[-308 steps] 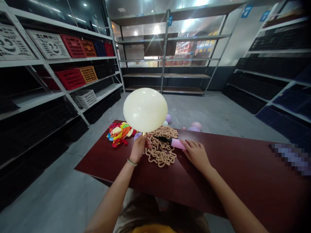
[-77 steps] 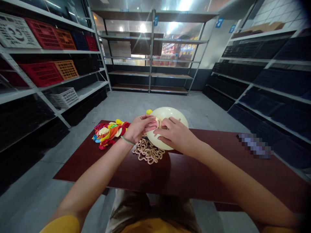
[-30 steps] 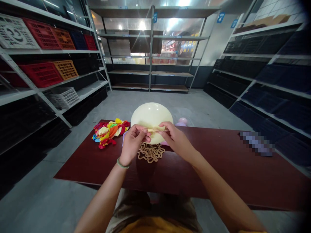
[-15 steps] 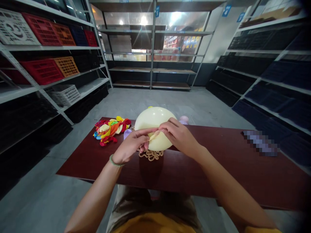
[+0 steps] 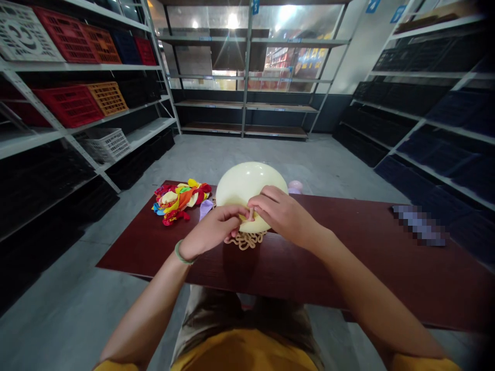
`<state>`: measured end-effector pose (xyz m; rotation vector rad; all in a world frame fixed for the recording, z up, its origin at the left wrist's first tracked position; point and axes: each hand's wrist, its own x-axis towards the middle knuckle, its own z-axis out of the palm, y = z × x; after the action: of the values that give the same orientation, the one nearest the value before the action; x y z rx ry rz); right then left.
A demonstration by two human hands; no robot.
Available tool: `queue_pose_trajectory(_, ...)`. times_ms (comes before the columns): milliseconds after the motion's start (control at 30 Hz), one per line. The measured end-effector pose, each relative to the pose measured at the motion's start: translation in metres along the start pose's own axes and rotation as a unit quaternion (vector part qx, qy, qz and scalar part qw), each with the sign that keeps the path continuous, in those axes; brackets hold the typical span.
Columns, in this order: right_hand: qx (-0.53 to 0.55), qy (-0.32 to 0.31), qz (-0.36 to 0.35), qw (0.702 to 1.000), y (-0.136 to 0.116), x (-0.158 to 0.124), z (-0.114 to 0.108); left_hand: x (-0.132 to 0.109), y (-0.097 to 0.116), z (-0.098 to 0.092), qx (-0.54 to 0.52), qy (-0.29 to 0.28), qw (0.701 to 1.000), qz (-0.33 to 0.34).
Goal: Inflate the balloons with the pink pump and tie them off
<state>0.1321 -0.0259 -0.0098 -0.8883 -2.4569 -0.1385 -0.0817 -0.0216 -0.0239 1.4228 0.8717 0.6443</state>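
Note:
A pale yellow inflated balloon [image 5: 243,183] hovers just above the dark red table [image 5: 348,257]. My left hand [image 5: 214,232] and my right hand [image 5: 282,214] meet at its near side, fingers pinched around the balloon's neck. Under the balloon lies a tangle of tan rubber bands [image 5: 247,239]. My left wrist wears a green band.
A heap of bright uninflated balloons [image 5: 180,198] lies at the table's far left. A pink balloon [image 5: 296,186] sits on the floor beyond the table. Metal shelves with red, orange and white crates [image 5: 69,103] line the left; dark shelving lines the right.
Both hands have drawn closer together on the balloon's neck, which was stretched between them a second ago. The balloon has stayed above the rubber bands.

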Motion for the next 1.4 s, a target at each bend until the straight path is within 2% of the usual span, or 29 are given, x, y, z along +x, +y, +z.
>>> queue_pose_trajectory(167,-0.001,-0.013,-0.006,1.000,-0.002,0.003,0.001,-0.003,0.000,0.000,0.008,-0.012,1.000,-0.005)
queue_pose_trajectory(367,-0.021,-0.012,-0.019,1.000,-0.003,0.006,0.007,-0.005,-0.006,-0.002,0.026,-0.050,0.998,0.031)
queue_pose_trajectory(533,-0.024,-0.016,-0.017,0.999,-0.005,0.005,0.009,-0.003,-0.011,-0.007,0.011,-0.075,0.997,0.022)
queue_pose_trajectory(733,0.043,-0.014,0.020,0.999,-0.008,0.006,0.006,-0.003,-0.015,-0.001,0.011,0.003,1.000,0.029)
queue_pose_trajectory(867,0.160,-0.036,0.072,0.984,-0.012,0.002,-0.006,-0.002,-0.019,0.003,-0.034,0.075,0.996,0.022)
queue_pose_trajectory(933,0.206,-0.039,0.092,0.973,-0.013,-0.001,-0.011,-0.001,-0.020,0.004,-0.067,0.085,0.994,0.008)
queue_pose_trajectory(1033,0.225,-0.029,0.093,0.970,-0.012,-0.004,-0.013,0.001,-0.019,0.005,-0.107,0.068,0.992,-0.011)
queue_pose_trajectory(1100,0.207,-0.020,0.085,0.975,-0.010,-0.005,-0.011,0.002,-0.019,0.005,-0.128,0.056,0.990,-0.025)
queue_pose_trajectory(1200,0.119,-0.004,0.051,0.992,-0.009,-0.006,-0.007,0.002,-0.019,0.004,-0.138,0.049,0.988,-0.041)
queue_pose_trajectory(1400,-0.039,0.002,0.003,0.999,-0.008,0.001,-0.008,0.002,-0.021,0.004,-0.080,0.029,0.996,-0.042)
